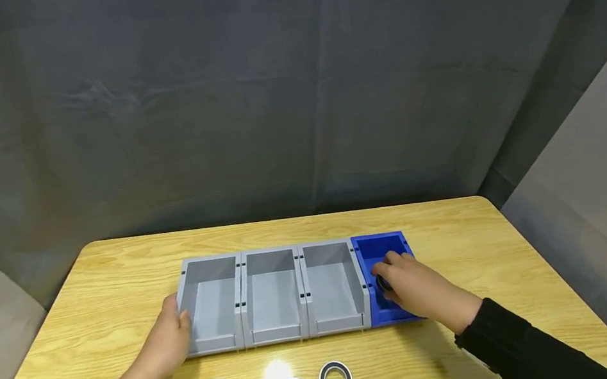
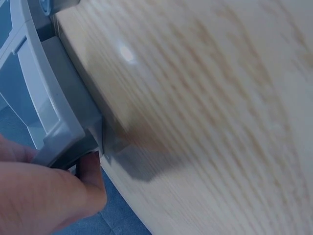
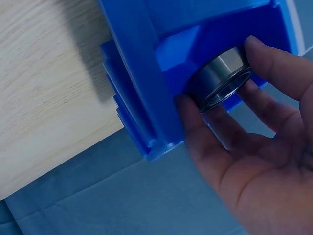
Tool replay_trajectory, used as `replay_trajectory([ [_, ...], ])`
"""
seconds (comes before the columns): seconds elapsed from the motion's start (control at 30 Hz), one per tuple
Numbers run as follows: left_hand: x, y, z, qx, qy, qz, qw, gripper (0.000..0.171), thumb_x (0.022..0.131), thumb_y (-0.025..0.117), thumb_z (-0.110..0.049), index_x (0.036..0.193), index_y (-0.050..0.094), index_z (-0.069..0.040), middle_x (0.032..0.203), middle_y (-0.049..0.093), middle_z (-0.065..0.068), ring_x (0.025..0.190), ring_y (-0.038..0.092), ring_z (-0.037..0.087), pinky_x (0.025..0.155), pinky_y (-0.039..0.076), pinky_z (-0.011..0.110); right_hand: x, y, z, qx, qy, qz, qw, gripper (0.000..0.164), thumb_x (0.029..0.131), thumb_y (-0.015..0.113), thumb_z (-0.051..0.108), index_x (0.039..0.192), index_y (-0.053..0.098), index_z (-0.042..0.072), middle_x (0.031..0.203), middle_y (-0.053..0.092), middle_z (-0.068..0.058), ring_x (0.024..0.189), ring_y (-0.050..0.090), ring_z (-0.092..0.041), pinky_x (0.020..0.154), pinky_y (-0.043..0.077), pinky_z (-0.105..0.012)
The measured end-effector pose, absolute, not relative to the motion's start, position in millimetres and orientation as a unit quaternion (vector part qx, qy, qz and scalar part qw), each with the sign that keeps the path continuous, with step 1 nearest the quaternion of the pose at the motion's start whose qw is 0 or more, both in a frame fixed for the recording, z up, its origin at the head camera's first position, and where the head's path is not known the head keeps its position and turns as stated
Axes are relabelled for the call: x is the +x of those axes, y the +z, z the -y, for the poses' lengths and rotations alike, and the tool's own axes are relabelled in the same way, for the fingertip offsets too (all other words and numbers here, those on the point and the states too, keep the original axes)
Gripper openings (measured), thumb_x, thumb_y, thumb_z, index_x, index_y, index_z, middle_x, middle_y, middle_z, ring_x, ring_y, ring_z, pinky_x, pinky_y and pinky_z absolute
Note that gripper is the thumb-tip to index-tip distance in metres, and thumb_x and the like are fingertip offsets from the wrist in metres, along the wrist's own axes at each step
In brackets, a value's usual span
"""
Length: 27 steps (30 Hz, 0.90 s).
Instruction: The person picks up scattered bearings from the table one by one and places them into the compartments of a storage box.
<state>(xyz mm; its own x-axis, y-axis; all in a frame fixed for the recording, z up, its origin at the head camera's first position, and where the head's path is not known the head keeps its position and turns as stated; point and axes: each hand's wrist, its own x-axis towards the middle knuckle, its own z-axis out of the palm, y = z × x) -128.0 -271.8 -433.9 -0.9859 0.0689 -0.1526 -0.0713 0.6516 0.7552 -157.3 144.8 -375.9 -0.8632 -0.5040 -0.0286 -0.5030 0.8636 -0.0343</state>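
Blue bin [image 1: 378, 245] had the bearing [image 3: 220, 76] tilted within its opening, pinched in the right hand [image 1: 413, 287], while the left hand [image 1: 168, 335] gripped the leftmost grey bin [image 1: 217, 344], so imo a steady brace and gentle, low release was the way to go.

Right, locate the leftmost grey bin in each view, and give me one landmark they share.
Head: the leftmost grey bin is left of centre, in the lower half, beside the left hand.
Left wrist: at the left, its edge gripped by that hand.
Right wrist: not in it.
Shared landmark: the wooden table.
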Motion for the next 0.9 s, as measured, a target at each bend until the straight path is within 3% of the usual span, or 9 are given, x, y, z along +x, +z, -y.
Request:
replay_trajectory([
  [0.5,-127,-432,270,-0.003,0.409,-0.909,0.078,0.048,0.107,0.025,-0.004,0.146,0.011,0.019,0.143,0.031,0.046,0.136,0.031,0.058,0.108,0.031,0.066,-185,-398,-137,-0.223,-0.009,-0.973,0.062,0.032,0.091,0.074,0.010,0.120,0.066,-0.003,0.108,0.065,-0.022,0.103,0.063,-0.036,0.095,0.051,-0.053],
  [0.67,-126,-432,270,-0.001,0.411,-0.908,0.078,0.048,0.106,0.025,-0.003,0.146,0.010,0.020,0.143,0.031,0.046,0.136,0.030,0.058,0.109,0.030,0.066,-189,-406,-136,-0.213,-0.017,-0.974,0.076,0.035,0.092,0.071,0.005,0.124,0.063,-0.006,0.118,0.064,-0.027,0.116,0.060,-0.043,0.103,0.044,-0.058],
  [0.9,-126,-432,270,0.002,0.417,-0.906,0.073,0.048,0.106,0.025,-0.003,0.146,0.011,0.020,0.143,0.031,0.046,0.136,0.030,0.058,0.108,0.029,0.066,-193,-412,-135,-0.210,-0.021,-0.974,0.081,0.038,0.090,0.071,0.002,0.126,0.062,-0.008,0.121,0.062,-0.029,0.118,0.058,-0.045,0.106,0.041,-0.058],
])
